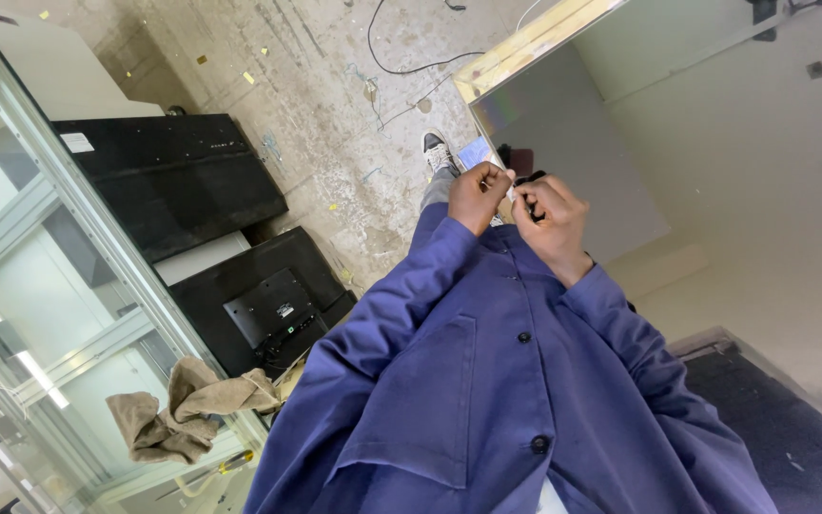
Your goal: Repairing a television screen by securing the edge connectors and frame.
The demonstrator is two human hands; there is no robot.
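A: Looking down, what fills the room?

B: A dusty concrete floor (335, 124), a glass wall (40, 286) on one side, a pale panel (573, 162) on the other.

A: Clutter?

B: Two black screens (173, 181) lie by the glass, a tan rag (183, 409) near them, a cable (401, 57) beyond. Bare floor runs between.

A: The hands?

B: Left hand (476, 195) and right hand (549, 219) meet at chest height, both pinching a small white piece (511, 187); it's too small to identify.

A black flat screen (268, 309) lay back-up on the dusty concrete floor (335, 114). Beside it, farther off, sat a larger black panel (168, 181). A crumpled tan cloth (187, 409) rested just nearer than the screen. Beyond it, a black cable (411, 67) snaked past yellow scraps (248, 77).
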